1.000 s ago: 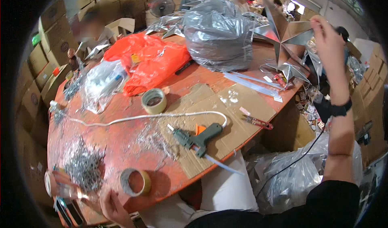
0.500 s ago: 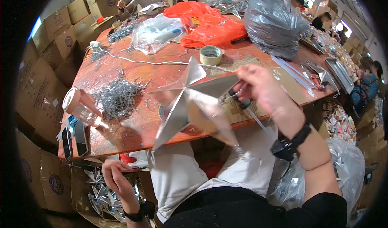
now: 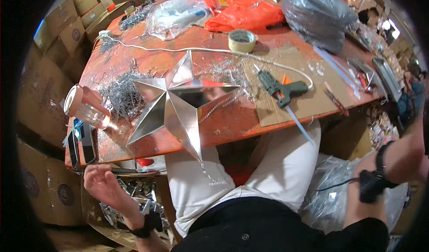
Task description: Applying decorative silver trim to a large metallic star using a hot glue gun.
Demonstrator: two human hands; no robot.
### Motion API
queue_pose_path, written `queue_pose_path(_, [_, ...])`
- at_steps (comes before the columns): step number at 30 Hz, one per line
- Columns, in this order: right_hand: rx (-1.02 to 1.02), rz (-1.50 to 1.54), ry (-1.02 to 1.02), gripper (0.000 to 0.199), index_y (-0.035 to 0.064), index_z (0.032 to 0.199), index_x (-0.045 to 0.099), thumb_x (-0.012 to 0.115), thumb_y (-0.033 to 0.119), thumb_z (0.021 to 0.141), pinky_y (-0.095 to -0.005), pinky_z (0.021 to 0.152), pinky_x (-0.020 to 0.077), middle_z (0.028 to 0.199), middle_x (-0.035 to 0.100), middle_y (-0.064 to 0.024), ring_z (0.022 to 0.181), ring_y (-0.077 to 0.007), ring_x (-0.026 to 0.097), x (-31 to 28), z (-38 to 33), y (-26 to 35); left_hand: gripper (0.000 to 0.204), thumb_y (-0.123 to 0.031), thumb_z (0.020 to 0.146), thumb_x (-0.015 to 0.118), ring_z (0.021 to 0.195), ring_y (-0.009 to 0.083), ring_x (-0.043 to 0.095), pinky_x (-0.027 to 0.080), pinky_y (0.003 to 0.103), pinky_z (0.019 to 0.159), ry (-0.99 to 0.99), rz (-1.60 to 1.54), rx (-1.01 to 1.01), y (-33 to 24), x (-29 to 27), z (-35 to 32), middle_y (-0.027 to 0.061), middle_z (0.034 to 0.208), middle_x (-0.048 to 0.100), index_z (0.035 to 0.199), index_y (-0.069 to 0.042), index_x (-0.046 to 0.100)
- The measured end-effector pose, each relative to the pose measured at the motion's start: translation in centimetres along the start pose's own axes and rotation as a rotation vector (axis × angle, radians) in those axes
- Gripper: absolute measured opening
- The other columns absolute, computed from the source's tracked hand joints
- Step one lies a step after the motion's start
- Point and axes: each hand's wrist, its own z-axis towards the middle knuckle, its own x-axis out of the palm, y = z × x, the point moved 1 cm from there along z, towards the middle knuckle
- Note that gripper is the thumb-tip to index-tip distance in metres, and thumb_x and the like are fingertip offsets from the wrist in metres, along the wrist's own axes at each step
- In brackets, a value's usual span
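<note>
A shiny silver five-pointed star (image 3: 181, 113) rests on the red tabletop, its lowest point reaching past the front edge. From that point hangs a strand of thin silver tinsel (image 3: 205, 174). Below the table's left front corner, my left hand (image 3: 107, 187) is raised with loosely bent fingers and holds nothing; it is apart from the star. My right hand (image 3: 413, 160) is at the far right rim of the view, away from the star, and its fingers are cut off. A green glue gun (image 3: 279, 89) with a glue stick lies on flat cardboard (image 3: 268, 111).
Left of the star are a tinsel heap (image 3: 123, 93), a tilted pink-lidded cup (image 3: 87, 107) and a phone (image 3: 88, 149). A white cord (image 3: 170, 49) crosses behind, near a tape roll (image 3: 242, 41). Red plastic (image 3: 241, 11) and a grey bag (image 3: 315, 15) lie farther back.
My right hand has let go of the star and swung far right. The star has settled onto the table, farther left. My left hand has risen slightly and moved left.
</note>
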Motion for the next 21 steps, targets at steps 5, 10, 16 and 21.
queue_pose_path(5, [0.044,-0.022,-0.024,0.039,-0.0011,0.12,0.054,0.049,0.026,0.094,-0.0297,0.089,0.0422,0.109,0.062,-0.0128,0.102,-0.0178,0.057,-19.1,-1.7,-3.4,0.033,-0.023,0.096,0.056,0.09,0.017,0.053,0.044,0.032,0.086,-0.048,-0.041,-0.051,0.7,1.7,1.7,0.0136,0.117,0.048,0.117,-0.002,0.041])
queue_pose_path(10, [0.073,0.004,-0.033,0.038,-0.0007,0.12,0.054,0.049,0.025,0.093,-0.03,0.09,0.0423,0.11,0.062,-0.0128,0.102,-0.0181,0.057,-1.0,-3.1,-3.6,0.03,-0.021,0.097,0.053,0.095,0.0171,0.053,0.042,0.031,0.089,0.133,-0.082,-0.101,0.2,4.0,1.8,0.013,0.115,0.05,0.117,0.001,0.046])
queue_pose_path(16, [0.064,-0.066,-0.001,0.036,-0.0003,0.119,0.055,0.049,0.023,0.092,-0.0304,0.09,0.0424,0.11,0.062,-0.0128,0.102,-0.0185,0.057,-6.0,-2.6,-3.4,0.028,-0.017,0.097,0.053,0.098,0.0166,0.052,0.042,0.03,0.09,0.186,-0.134,-0.117,0.3,4.0,1.6,0.0122,0.113,0.051,0.116,0.002,0.047])
queue_pose_path(21, [0.055,-0.138,0.008,0.036,0.0001,0.119,0.055,0.049,0.021,0.091,-0.0308,0.09,0.0425,0.111,0.062,-0.0128,0.102,-0.0188,0.057,-10.9,-2.1,-2.9,0.032,-0.022,0.097,0.055,0.098,0.0162,0.054,0.043,0.03,0.089,0.23,-0.23,-0.109,0.4,6.3,1.5,0.0113,0.112,0.055,0.116,0.002,0.049])
